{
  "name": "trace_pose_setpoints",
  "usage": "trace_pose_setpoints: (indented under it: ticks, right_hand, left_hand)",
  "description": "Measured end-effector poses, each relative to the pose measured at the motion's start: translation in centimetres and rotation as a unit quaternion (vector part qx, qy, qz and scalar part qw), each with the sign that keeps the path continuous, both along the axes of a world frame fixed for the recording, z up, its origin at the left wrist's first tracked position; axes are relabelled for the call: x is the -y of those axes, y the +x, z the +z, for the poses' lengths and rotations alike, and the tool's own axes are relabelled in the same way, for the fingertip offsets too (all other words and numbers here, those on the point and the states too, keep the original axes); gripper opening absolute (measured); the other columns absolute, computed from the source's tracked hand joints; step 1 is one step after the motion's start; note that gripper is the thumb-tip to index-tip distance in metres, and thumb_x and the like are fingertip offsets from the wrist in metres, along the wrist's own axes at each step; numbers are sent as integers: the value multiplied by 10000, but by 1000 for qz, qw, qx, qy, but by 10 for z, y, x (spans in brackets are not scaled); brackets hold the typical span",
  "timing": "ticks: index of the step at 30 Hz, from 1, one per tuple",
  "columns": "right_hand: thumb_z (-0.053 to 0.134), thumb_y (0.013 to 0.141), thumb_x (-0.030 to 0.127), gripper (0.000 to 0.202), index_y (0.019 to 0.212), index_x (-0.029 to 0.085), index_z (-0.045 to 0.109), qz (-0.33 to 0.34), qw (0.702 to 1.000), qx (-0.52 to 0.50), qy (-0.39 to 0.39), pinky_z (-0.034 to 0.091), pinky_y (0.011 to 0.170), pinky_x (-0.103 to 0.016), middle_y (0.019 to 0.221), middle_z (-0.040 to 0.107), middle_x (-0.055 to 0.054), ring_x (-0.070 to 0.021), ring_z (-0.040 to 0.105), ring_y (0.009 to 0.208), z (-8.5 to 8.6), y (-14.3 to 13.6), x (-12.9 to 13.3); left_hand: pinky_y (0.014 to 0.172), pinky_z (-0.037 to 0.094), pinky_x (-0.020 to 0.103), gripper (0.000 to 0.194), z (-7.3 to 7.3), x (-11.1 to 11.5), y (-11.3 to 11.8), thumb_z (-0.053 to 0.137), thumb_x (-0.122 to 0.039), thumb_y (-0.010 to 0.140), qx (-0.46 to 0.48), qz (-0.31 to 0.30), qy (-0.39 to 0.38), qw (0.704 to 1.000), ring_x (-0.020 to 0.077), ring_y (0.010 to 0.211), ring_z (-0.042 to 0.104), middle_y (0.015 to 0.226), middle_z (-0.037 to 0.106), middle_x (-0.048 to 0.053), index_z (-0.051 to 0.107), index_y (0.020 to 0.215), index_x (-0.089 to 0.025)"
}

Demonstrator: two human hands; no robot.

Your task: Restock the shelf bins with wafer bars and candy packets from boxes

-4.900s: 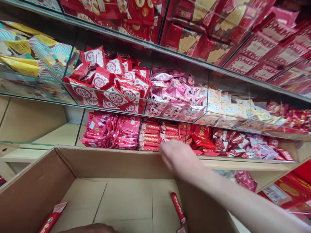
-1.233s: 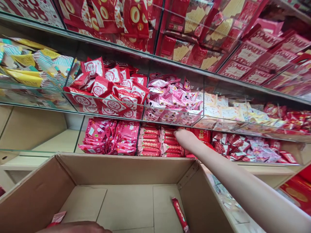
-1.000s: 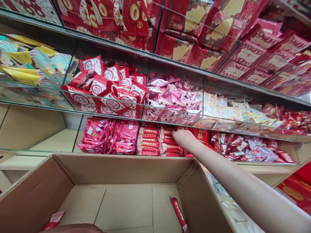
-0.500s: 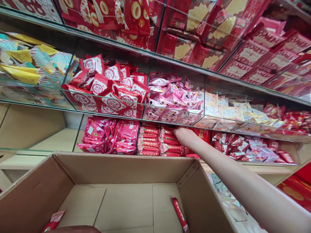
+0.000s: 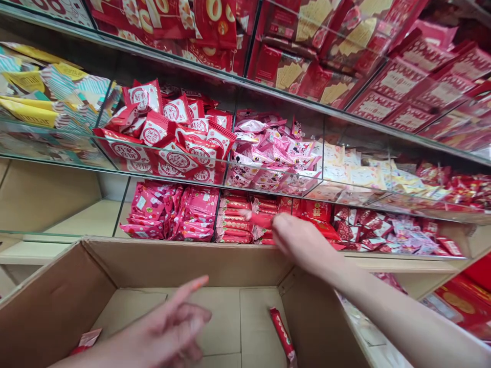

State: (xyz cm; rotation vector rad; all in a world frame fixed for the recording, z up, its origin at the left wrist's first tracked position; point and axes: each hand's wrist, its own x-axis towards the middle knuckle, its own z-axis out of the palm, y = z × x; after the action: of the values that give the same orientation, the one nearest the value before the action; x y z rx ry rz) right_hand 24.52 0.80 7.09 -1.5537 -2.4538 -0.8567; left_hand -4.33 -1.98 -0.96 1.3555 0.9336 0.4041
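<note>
My right hand (image 5: 293, 237) is closed on the end of a slim red packet (image 5: 261, 219), which points left in front of the bottom shelf. Behind it lie stacks of similar red stick packets (image 5: 235, 225). My left hand (image 5: 172, 322), slightly blurred, is over the cardboard box (image 5: 184, 263) with its index finger stretched out and the other fingers loosely bent; I see nothing in it. One red stick packet (image 5: 283, 335) lies in the box on the right. Another red packet (image 5: 87, 341) lies at the left, partly hidden by my left forearm.
Pink packets (image 5: 195, 209) share the bottom shelf. On the glass-fronted shelf above are red-and-white packets (image 5: 178, 158), pink-white packets (image 5: 268, 153) and yellow-blue packets (image 5: 46, 87). The glass shelf edge (image 5: 184, 183) overhangs the bottom row. A red box (image 5: 464, 301) stands at the lower right.
My right hand has drawn back from the stacked stick packets, now with one packet in its fingers. My left hand has risen into view over the box.
</note>
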Motion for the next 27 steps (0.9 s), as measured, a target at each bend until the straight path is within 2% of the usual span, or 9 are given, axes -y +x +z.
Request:
trace_pose_setpoints:
  ticks: [1,3,6,9,12,16,18,22,27]
  right_hand:
    - [422,833,103,96,774,150,482,52,999,12,0,372,562,-259,714,529,-44,-159,510,627,-3,-12,10]
    - [410,826,81,110,785,153,483,151,988,42,-4,368,564,-284,728,538,-54,-171,500,617,-12,-37,29]
    - [346,867,107,169,774,157,478,258,965,43,-29,347,546,-290,706,526,-49,-162,470,592,-23,-63,48]
    - [349,889,129,187,782,155,500,283,955,12,-86,365,582,-277,727,537,-39,-148,474,629,-26,-65,47]
    - [412,871,126,152,818,145,553,214,965,-50,-141,399,687,-248,799,567,-50,-140,506,739,-20,-43,22]
    - [421,858,113,187,911,114,601,-1,991,-93,-95,381,821,-269,916,584,-108,-176,510,896,-6,1,-30]
    - [392,858,98,227,943,90,603,-50,990,-100,-86,382,811,-277,918,593,-134,-190,529,881,-2,19,-54]
    - [423,821,87,243,969,105,614,-76,985,-107,-116,396,748,-244,914,631,-127,-186,569,819,-2,38,-85]
    - [414,786,75,260,941,133,615,-82,979,-109,-149,399,694,-214,914,653,-84,-162,573,772,-5,38,-101]
  left_hand:
    - [768,464,379,720,9,-3,5,427,-657,732,97,32,-97,990,252,919,606,1210,549,69,221,1364,-379]
    - [748,465,383,693,22,-7,12,403,-660,741,218,45,-210,952,280,931,601,1199,548,98,319,1335,-313]
    - [692,461,289,477,22,-6,13,608,-430,738,232,60,-224,945,235,865,617,1071,613,81,536,1168,-236]
    - [607,440,222,332,11,0,9,670,-275,719,177,83,-190,962,165,759,609,908,643,35,611,1043,-229]
    - [617,440,218,349,9,1,8,678,-307,708,141,108,-160,971,137,725,582,924,630,18,604,1043,-246]
    - [569,410,221,424,19,-3,11,700,-397,653,85,116,-114,983,154,710,558,874,615,34,603,1023,-215]
    - [552,387,214,428,20,-4,13,701,-425,637,64,103,-94,988,155,708,549,850,614,28,606,999,-217]
    - [476,304,197,436,11,-3,16,686,-496,614,26,95,-40,994,148,647,536,756,622,18,612,943,-220]
    - [438,232,185,452,8,-3,18,686,-531,583,7,96,-21,995,126,566,477,650,582,-5,603,899,-219]
